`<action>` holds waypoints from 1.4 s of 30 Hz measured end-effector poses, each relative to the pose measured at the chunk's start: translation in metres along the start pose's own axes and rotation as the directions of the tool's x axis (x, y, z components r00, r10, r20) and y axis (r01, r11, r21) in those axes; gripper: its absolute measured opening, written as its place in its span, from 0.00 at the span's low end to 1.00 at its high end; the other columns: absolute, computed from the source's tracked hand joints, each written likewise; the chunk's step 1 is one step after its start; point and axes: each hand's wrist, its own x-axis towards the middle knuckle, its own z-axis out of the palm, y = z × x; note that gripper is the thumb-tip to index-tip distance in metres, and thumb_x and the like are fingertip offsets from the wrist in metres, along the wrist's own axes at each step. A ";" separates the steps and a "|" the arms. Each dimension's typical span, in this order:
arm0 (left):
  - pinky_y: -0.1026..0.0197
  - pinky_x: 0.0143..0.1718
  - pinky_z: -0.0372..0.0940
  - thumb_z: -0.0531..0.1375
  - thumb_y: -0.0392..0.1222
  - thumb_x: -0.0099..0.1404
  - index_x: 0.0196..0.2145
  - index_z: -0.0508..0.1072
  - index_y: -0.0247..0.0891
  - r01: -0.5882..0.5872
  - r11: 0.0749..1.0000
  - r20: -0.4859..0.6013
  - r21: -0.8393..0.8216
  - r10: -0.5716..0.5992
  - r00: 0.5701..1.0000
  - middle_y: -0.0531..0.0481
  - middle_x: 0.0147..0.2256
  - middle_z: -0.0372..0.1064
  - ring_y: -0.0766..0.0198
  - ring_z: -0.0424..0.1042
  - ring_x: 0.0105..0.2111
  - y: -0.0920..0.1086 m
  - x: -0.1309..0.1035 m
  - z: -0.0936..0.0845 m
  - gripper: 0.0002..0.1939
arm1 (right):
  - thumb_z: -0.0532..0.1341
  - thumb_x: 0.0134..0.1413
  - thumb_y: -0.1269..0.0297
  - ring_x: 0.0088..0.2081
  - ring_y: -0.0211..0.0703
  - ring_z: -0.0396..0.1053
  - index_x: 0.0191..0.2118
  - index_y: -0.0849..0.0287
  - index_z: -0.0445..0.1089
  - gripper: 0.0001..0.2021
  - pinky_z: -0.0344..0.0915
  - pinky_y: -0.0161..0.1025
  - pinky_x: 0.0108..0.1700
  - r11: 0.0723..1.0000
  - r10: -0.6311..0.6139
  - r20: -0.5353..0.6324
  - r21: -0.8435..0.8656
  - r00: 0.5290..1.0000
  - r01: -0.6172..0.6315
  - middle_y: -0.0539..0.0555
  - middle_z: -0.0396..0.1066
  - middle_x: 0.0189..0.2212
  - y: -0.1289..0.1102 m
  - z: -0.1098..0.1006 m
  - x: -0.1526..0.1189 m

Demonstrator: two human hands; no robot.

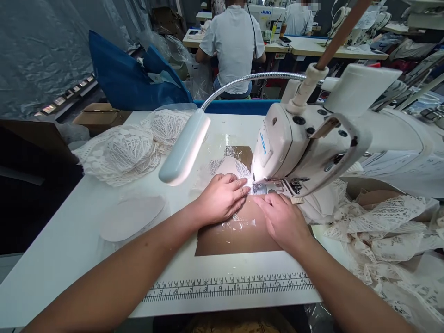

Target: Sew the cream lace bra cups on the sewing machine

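A white lace piece (229, 165) with a smooth, rounded part lies at the needle area of a JUKI sewing machine (277, 143). My left hand (224, 196) rests over its near edge, fingers close together and bent onto the lace, tips beside the lit presser foot (259, 188). On the other side of the foot is my right hand (282, 217), its fingers curled and its index finger and thumb near the foot. What lies under those fingers is hidden. Both hands are above a brown, tape-covered patch (239, 238) on the table.
Stacked lace pieces (132, 145) lie at the back left, with a pale oval pad (133, 217) nearer me. A lamp (183, 148) on a bendable neck hangs over the table. More lace (385, 226) is heaped at right. A printed ruler (229, 286) runs along the front. A person (236, 44) sits ahead.
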 end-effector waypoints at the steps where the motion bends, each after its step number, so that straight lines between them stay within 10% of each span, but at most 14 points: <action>1: 0.50 0.46 0.60 0.51 0.42 0.70 0.52 0.71 0.37 0.012 1.000 -0.002 -0.001 -0.012 1.000 0.42 0.52 0.68 0.52 0.65 0.46 -0.001 0.000 0.001 0.17 | 0.53 0.51 0.79 0.32 0.44 0.61 0.49 0.58 0.73 0.22 0.52 0.39 0.32 1.000 -0.006 -0.003 0.002 1.000 0.006 0.54 0.70 0.30 0.000 0.000 0.000; 18: 0.46 0.51 0.60 0.52 0.45 0.67 0.52 0.71 0.41 0.300 0.954 -0.086 0.010 -0.298 0.951 0.44 0.56 0.63 0.47 0.62 0.53 -0.024 -0.009 0.006 0.18 | 0.52 0.58 0.75 0.32 0.44 0.66 0.48 0.61 0.72 0.16 0.58 0.39 0.30 0.989 -0.145 -0.116 0.015 0.983 0.148 0.55 0.70 0.31 0.009 0.014 -0.008; 27: 0.51 0.51 0.61 0.52 0.39 0.67 0.48 0.70 0.43 0.362 0.914 -0.025 0.183 -0.363 0.931 0.46 0.56 0.62 0.50 0.61 0.56 0.010 -0.053 -0.060 0.13 | 0.51 0.60 0.73 0.32 0.44 0.67 0.50 0.60 0.71 0.17 0.62 0.39 0.31 0.987 -0.159 -0.100 -0.014 0.982 0.158 0.55 0.70 0.31 0.012 0.015 -0.011; 29: 0.45 0.52 0.60 0.52 0.40 0.67 0.50 0.67 0.38 0.466 0.857 -0.061 0.220 -0.465 0.883 0.39 0.54 0.63 0.44 0.61 0.56 0.009 -0.084 -0.074 0.15 | 0.50 0.60 0.73 0.32 0.44 0.67 0.49 0.60 0.71 0.17 0.62 0.39 0.32 0.988 -0.152 -0.098 -0.012 0.984 0.152 0.55 0.70 0.32 0.012 0.015 -0.012; 35: 0.41 0.40 0.64 0.50 0.47 0.65 0.35 0.66 0.31 0.867 0.441 -0.140 0.234 -0.867 0.479 0.31 0.39 0.68 0.40 0.68 0.43 -0.012 -0.192 -0.082 0.14 | 0.50 0.61 0.71 0.32 0.44 0.67 0.46 0.61 0.72 0.15 0.61 0.40 0.32 0.989 -0.150 -0.125 -0.010 0.981 0.150 0.55 0.69 0.31 0.011 0.015 -0.014; 38: 0.51 0.41 0.65 0.48 0.48 0.67 0.35 0.64 0.36 0.834 0.550 -0.069 -0.044 -0.835 0.546 0.41 0.39 0.69 0.52 0.68 0.41 0.001 -0.202 -0.076 0.13 | 0.50 0.61 0.71 0.33 0.45 0.67 0.47 0.60 0.72 0.16 0.61 0.40 0.33 0.992 -0.120 -0.096 0.017 0.988 0.122 0.55 0.69 0.31 0.010 0.014 -0.013; 42: 0.64 0.28 0.62 0.48 0.49 0.69 0.35 0.62 0.38 0.625 0.602 0.231 -0.496 -0.603 0.764 0.53 0.30 0.65 0.65 0.65 0.28 0.035 -0.147 -0.068 0.12 | 0.49 0.62 0.69 0.37 0.46 0.69 0.48 0.60 0.72 0.16 0.64 0.41 0.37 0.987 -0.046 -0.044 0.155 0.998 0.053 0.56 0.72 0.34 0.007 0.005 -0.011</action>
